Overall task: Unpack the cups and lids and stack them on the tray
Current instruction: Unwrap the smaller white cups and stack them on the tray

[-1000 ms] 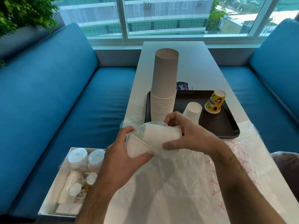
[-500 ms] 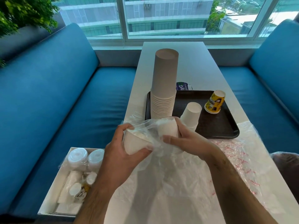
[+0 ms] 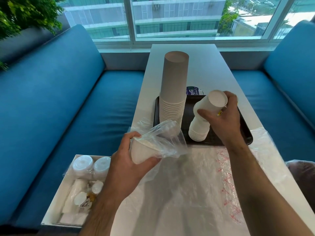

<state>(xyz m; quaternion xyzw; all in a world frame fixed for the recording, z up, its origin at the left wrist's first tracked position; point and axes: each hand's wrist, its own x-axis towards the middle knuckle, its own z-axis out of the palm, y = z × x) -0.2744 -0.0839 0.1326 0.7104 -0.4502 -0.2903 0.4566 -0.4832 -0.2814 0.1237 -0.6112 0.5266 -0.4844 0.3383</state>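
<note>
Half a second ago both hands worked one bagged bundle in front of the tray; now the right hand (image 3: 221, 120) has carried white cups (image 3: 210, 103) over the tray (image 3: 246, 137), while the left hand (image 3: 126, 160) has stayed back with the rest.

Those cups lie tilted, base toward the camera, their mouth meeting the top of a short white stack (image 3: 198, 132) on the tray's near side. Left of that stack, also on the tray, rises a tall grey stack (image 3: 175, 82). So a good share looks unpacked already.

Still to do, as I judge it: seat these cups, free the cups (image 3: 139, 154) left in the bag (image 3: 163, 142), and unpack the wrapped lids (image 3: 82, 165) in the box (image 3: 51, 213) on the sofa, well left of the tray and nearer the camera.

Right hand: fingers and thumb curled round the tilted cups, gripping them. Something yellow peeps between its fingers; what it is I cannot tell. Left hand: curled round the remaining cups and the bag's loose film, holding both just short of the tray's near left corner.
</note>
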